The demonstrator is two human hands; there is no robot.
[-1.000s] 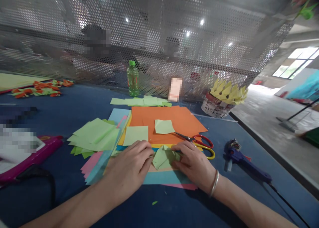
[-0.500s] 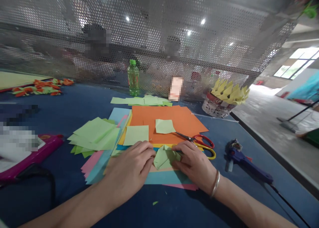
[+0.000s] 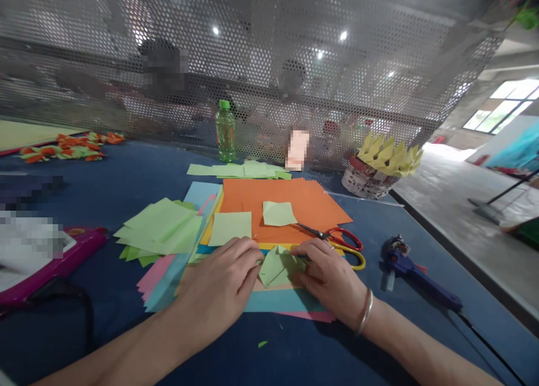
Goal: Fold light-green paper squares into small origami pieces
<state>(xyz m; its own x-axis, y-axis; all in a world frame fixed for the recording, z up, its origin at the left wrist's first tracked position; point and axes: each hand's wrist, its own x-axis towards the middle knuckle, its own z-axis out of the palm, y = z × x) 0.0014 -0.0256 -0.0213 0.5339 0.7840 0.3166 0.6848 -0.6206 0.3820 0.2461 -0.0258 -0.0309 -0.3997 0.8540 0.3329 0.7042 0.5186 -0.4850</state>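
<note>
A small piece of light green paper with creases and folded edges lies on the stack of coloured paper. My left hand has its fingers closed at the paper's left edge. On the right side my right hand, with a bracelet at the wrist, pinches the same paper. Two loose green squares, one left and one right, rest on the orange sheets just beyond. Scissors with one red and one yellow handle lie past my right hand.
Green paper squares are heaped at left, green strips behind. A green bottle stands near the perforated screen. A blue glue gun with a cord lies right; a pot with yellow folded paper stands behind.
</note>
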